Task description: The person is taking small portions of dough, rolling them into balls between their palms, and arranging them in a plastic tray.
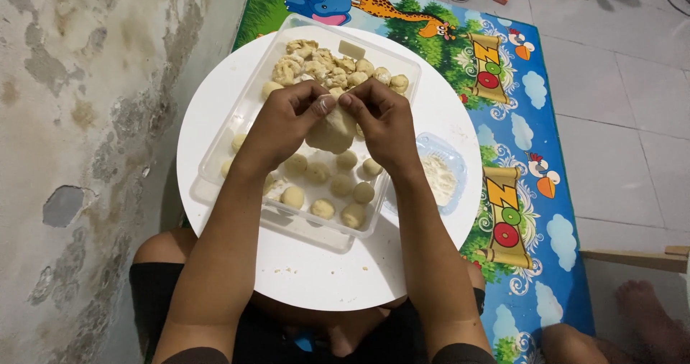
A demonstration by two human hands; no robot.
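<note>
both hands meet over the clear plastic tray on the round white table. the left hand and the right hand have their fingers pinched on the top edge of a flat piece of dough, which hangs just above the tray's middle. small dough balls lie in the near part of the tray, rougher lumps at the far end. a small clear dish of flour sits just right of the tray.
</note>
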